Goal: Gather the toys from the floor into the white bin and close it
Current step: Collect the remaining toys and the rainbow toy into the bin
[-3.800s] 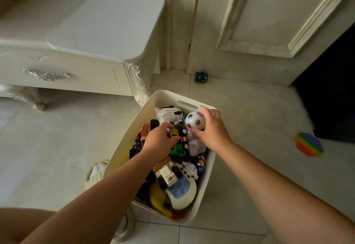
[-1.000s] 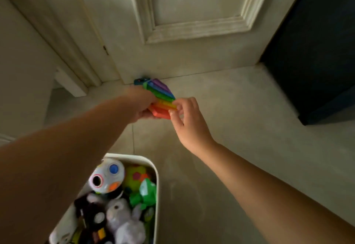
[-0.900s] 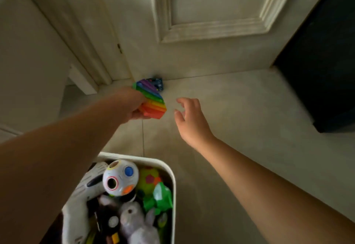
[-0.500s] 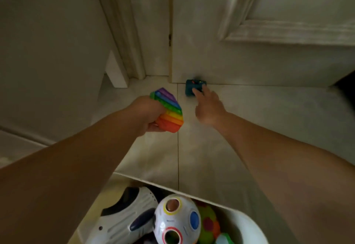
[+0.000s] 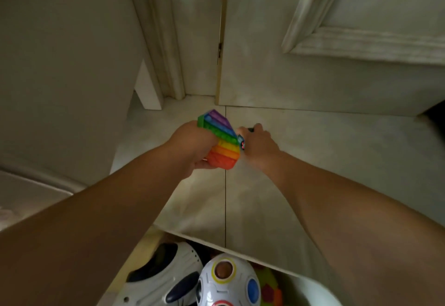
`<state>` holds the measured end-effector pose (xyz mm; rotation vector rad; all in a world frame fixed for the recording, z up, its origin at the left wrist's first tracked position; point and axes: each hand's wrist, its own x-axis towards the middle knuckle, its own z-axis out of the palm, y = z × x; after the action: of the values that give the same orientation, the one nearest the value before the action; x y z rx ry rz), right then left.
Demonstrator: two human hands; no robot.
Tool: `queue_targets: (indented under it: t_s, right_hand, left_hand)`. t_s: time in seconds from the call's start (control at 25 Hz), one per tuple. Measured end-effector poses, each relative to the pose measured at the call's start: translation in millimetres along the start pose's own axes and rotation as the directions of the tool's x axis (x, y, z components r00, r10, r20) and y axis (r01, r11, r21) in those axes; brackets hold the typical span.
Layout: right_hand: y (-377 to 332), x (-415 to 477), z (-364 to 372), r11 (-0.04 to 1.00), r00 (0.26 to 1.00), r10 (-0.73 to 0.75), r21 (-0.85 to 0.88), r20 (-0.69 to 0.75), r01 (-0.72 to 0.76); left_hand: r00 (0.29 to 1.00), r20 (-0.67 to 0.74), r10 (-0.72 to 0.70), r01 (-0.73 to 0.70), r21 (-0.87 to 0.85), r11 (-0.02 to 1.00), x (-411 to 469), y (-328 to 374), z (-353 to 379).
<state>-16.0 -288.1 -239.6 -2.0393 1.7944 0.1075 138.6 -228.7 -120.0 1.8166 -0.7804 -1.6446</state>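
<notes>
Two hands are out beyond the far rim of the white bin (image 5: pixel 310 289), over the tiled floor (image 5: pixel 325 161) between the bin and the door (image 5: pixel 313 69).

The left hand (image 5: pixel 192 148) has its fingers wrapped tight round the rainbow pop toy (image 5: pixel 224 144). It holds the toy up on edge, purple stripe farthest from the bin, red stripe nearest.

Just beside it, the right hand (image 5: pixel 261 145) is curled over the small blue toy (image 5: pixel 241 141). Only a sliver of that toy peeks out, right against the rainbow one's edge. Whether it's off the floor, I can't tell.

The bin itself is uncovered and packed. A white ball with coloured holes (image 5: pixel 228 279) sits on top at the middle. A white and dark toy (image 5: pixel 163 274) lies on the left-hand side of it, and a green and orange toy (image 5: pixel 267 289) is tucked in on the other side.
</notes>
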Motion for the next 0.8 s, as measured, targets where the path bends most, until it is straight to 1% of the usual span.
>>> queue_targets:
  t_s: [0.04,0.08,0.12,0.16,0.2,0.24,0.32,0.4,0.44,0.56,0.6,0.64,0.68,0.72,0.8]
  right_hand:
    - [-1.1,-12.6,-1.5,0.995,1.0,0.006,0.097,-0.012,-0.005]
    - [-3.7,-26.9,-9.4,0.97,1.0,0.01,0.242,-0.012,-0.007]
    - [-6.9,-40.5,-23.5,0.915,1.0,0.016,0.403,-0.018,-0.007]
    - [-9.6,-55.1,-40.9,0.855,0.999,0.027,0.519,-0.037,-0.004]
    - [-13.5,-71.5,-61.1,0.809,0.998,0.038,0.588,-0.055,0.002]
    - [-16.9,-91.7,-83.8,0.779,0.997,0.04,0.627,-0.068,0.012]
    - [-21.2,-131.3,-121.0,0.752,0.996,0.039,0.658,-0.083,0.025]
    - [-30.4,-175.6,-152.4,0.714,0.988,0.102,0.7,-0.115,0.008]
    - [-38.1,-201.1,-163.6,0.666,0.983,0.148,0.746,-0.112,-0.015]
    - [-60.6,-272.1,-167.1,0.433,0.962,0.271,0.897,-0.034,-0.09]
    - [-67.8,-293.1,-159.3,0.403,0.96,0.281,0.907,0.0,-0.118]
    - [-75.1,-314.5,-148.3,0.422,0.959,0.283,0.894,0.028,-0.15]
    - [-81.0,-331.5,-136.5,0.467,0.958,0.284,0.867,0.04,-0.175]
    - [-84.3,-343.7,-122.5,0.537,0.958,0.283,0.822,0.035,-0.189]
    - [-87.4,-355.6,-94.5,0.733,0.96,0.276,0.654,-0.037,-0.186]
  left_hand:
    - [0.999,-0.021,0.045,-0.045,0.009,0.999,-5.1,1.5,-0.7]
    - [0.995,-0.034,0.096,-0.095,0.024,0.995,-12.1,3.9,-0.3]
    - [0.989,-0.035,0.145,-0.144,0.026,0.989,-21.3,7.4,1.4]
    - [0.982,-0.036,0.187,-0.187,0.01,0.982,-33.2,12.2,3.4]
    - [0.976,-0.037,0.215,-0.216,-0.025,0.976,-46.7,17.7,5.3]
    - [0.974,-0.04,0.224,-0.227,-0.069,0.972,-65.2,24.3,5.9]
    - [0.972,-0.029,0.233,-0.235,-0.112,0.966,-106.0,35.4,2.3]
    - [0.971,-0.019,0.237,-0.237,-0.136,0.962,-144.7,39.4,-8.4]
    - [0.972,-0.028,0.233,-0.235,-0.163,0.958,-167.2,37.1,-15.2]
    - [0.97,-0.065,0.236,-0.244,-0.222,0.944,-226.2,9.0,-30.8]
    - [0.971,-0.078,0.225,-0.238,-0.244,0.94,-242.3,-6.0,-35.1]
    - [0.974,-0.098,0.203,-0.222,-0.261,0.939,-257.7,-24.1,-40.9]
    - [0.979,-0.11,0.171,-0.196,-0.285,0.938,-271.1,-40.7,-46.3]
    - [0.984,-0.116,0.133,-0.163,-0.314,0.935,-282.7,-57.5,-51.9]
    - [0.99,-0.118,0.082,-0.117,-0.329,0.937,-298.3,-87.2,-64.3]
